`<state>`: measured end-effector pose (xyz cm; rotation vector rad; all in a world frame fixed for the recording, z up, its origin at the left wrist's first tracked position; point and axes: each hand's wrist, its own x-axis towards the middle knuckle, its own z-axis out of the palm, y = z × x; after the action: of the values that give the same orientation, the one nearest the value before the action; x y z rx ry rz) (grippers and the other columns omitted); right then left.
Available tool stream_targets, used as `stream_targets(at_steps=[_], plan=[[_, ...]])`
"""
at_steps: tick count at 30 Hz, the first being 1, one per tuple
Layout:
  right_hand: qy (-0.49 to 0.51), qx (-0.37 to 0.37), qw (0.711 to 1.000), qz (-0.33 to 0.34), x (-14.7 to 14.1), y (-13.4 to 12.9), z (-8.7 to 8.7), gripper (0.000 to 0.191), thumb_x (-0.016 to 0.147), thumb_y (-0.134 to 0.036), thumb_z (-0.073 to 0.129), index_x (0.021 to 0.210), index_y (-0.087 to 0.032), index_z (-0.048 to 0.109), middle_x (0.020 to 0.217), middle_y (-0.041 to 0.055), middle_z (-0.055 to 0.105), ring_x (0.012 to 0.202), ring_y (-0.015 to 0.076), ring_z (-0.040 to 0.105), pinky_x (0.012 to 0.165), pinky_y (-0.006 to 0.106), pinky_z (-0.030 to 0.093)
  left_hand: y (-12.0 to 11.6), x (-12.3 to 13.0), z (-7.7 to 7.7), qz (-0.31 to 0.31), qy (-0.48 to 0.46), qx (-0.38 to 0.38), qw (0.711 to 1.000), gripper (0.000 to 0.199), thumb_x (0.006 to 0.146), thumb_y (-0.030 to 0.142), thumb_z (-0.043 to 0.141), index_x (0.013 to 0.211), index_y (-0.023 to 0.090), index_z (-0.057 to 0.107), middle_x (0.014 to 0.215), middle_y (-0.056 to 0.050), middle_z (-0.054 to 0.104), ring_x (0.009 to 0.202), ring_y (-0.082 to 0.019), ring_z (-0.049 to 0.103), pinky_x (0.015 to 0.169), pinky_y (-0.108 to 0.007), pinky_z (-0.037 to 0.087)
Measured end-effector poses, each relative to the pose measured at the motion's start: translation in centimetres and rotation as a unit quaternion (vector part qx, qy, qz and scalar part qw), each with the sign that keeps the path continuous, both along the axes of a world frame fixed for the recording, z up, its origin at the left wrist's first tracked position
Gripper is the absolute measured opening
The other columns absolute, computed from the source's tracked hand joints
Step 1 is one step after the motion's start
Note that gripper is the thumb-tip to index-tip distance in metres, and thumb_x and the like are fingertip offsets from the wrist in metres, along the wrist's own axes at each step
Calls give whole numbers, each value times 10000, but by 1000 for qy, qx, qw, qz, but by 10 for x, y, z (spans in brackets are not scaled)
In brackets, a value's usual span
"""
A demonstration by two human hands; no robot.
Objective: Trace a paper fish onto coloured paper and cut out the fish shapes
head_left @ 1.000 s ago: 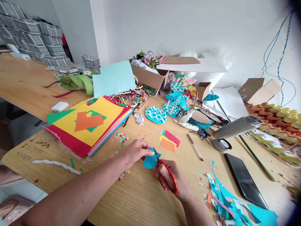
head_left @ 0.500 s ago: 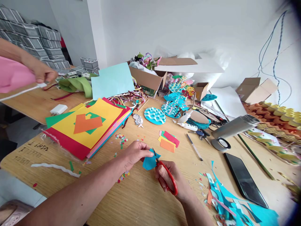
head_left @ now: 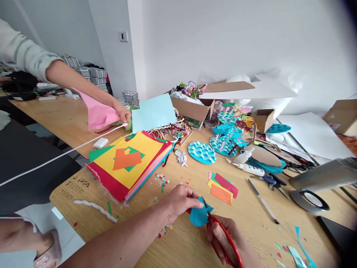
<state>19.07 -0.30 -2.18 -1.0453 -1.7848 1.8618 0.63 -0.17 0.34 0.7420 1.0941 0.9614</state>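
Note:
Between thumb and fingers, my left hand [head_left: 182,203] pinches a small piece of blue paper [head_left: 198,217] above the table. Curved drawn lines show faintly on the paper. My right hand [head_left: 227,238] grips red-handled scissors [head_left: 230,242], whose dark blades lie across the paper's upper right side, close to my left thumb. Beyond my hands lie small paper rectangles [head_left: 221,191] in orange, yellow and red. Paper dots [head_left: 162,181] are scattered to the left of them.
Coloured paper sheets [head_left: 111,178] are stacked at left. A person's hand [head_left: 122,111] holds a white cable [head_left: 69,150] and pink paper [head_left: 97,113] there. Wavy blue ovals [head_left: 202,152], glue bottles [head_left: 248,169], a pen [head_left: 263,201], a metal flask [head_left: 323,175] and a phone [head_left: 334,234] stand or lie to the right.
The view has swung left, so things appear farther right. The other person's hand has reached farther over the table with the cable and pink paper. My hands keep their hold on paper and scissors.

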Motion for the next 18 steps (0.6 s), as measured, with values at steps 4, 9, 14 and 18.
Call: stream_targets(at_steps=[4, 9, 14, 18], plan=[[-6, -4, 1000, 9, 0, 0, 5, 551, 801, -735, 436, 639, -210, 468, 387, -50, 389, 317, 67, 276, 374, 230, 188, 1, 0, -5, 1, -2, 3, 1000, 243, 484, 328, 718, 618, 139, 642, 564, 10, 600, 533, -113, 478, 557, -271, 334], [-6, -10, 1000, 5, 0, 1, 3, 536, 804, -722, 454, 662, -207, 489, 384, -51, 402, 315, 66, 274, 372, 233, 179, 1, 1, -4, 3, 0, 0, 1000, 254, 475, 332, 728, 617, 140, 641, 557, 13, 595, 532, -112, 477, 556, -267, 329], [-1, -5, 1000, 3, 1, 1, -3, 547, 797, -730, 456, 642, -206, 474, 372, -49, 409, 306, 60, 275, 370, 232, 175, 0, 1, -1, 5, -10, -10, 1000, 256, 475, 330, 729, 622, 143, 632, 592, 6, 617, 538, -107, 483, 561, -261, 334], [5, 5, 1000, -6, -1, 0, 0, 552, 797, -729, 458, 627, -204, 460, 371, -52, 400, 305, 54, 264, 361, 224, 162, 0, 2, -3, 1, -9, -6, 1000, 251, 488, 324, 721, 635, 139, 638, 589, 7, 617, 534, -106, 488, 559, -257, 343]])
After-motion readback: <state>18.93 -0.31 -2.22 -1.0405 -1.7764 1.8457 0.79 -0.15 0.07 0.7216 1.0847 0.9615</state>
